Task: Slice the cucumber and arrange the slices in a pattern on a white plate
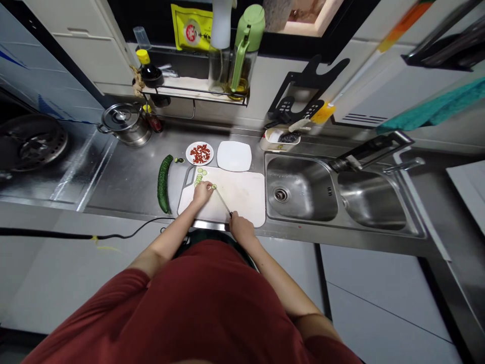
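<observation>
Now R hand clamps knife, blade pointing up-left toward cucumber piece pinned under L hand.

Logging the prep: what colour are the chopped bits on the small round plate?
Red, on a white plate, seen in the head view.

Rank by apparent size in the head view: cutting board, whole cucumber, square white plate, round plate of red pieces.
1. Cutting board, clearly the largest.
2. Square white plate.
3. Whole cucumber: longer than either plate but far narrower, so its place against the square plate is unsure.
4. Round plate, smallest.
</observation>
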{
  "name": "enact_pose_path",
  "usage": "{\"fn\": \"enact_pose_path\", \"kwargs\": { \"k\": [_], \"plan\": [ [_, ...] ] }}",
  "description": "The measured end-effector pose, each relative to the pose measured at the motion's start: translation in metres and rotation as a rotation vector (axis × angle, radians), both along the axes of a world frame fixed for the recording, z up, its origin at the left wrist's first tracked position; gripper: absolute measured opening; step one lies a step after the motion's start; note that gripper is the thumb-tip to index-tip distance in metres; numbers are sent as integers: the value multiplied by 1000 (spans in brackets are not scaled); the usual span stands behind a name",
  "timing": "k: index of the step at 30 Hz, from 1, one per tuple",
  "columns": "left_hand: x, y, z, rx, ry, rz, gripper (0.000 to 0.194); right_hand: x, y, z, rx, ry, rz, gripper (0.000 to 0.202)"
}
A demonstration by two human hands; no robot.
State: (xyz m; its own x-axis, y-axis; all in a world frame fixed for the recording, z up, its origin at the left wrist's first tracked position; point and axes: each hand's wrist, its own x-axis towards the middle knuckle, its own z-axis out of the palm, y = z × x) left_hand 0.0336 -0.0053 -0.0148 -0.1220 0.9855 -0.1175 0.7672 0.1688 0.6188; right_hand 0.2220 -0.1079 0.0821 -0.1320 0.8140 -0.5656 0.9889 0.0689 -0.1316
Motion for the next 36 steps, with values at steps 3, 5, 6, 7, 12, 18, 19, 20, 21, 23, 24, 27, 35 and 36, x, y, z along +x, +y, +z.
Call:
{"fn": "enact_pose_path", "kwargs": {
  "k": [3,5,6,7,12,18,19,20,21,23,24,27,35,36],
  "plan": [
    [0,0,-1,3,-3,4,23,-3,1,2,-12,-5,5,29],
    [1,0,0,3,0,8,24,-5,1,1,-20,5,3,28],
    [1,0,0,2,2,9,24,-5,1,1,-17,12,2,27],
    [1,0,0,3,3,9,23,-6,1,1,-14,18,1,27],
    [1,0,1,11,-2,4,22,-5,-1,3,-4,21,5,27],
    [1,0,3,6,-11,11,21,-4,1,4,-12,12,20,27],
    [2,0,4,4,-13,13,21,-4,2,3,-11,14,21,27],
    [2,0,4,3,-15,14,21,-4,2,3,-7,17,20,27],
    [2,-1,4,3,-16,14,22,-5,2,2,-1,22,18,27],
    [1,0,3,4,-16,11,22,-5,2,1,16,30,14,27],
    [1,0,3,4,-15,11,22,-5,2,0,19,33,13,27],
    [1,0,2,4,-16,13,22,-5,2,1,22,31,14,27],
    [1,0,1,13,-21,19,21,-1,4,-2,18,43,21,27],
    [1,0,2,13,-22,19,21,0,4,-2,14,45,19,28]
  ]
}}
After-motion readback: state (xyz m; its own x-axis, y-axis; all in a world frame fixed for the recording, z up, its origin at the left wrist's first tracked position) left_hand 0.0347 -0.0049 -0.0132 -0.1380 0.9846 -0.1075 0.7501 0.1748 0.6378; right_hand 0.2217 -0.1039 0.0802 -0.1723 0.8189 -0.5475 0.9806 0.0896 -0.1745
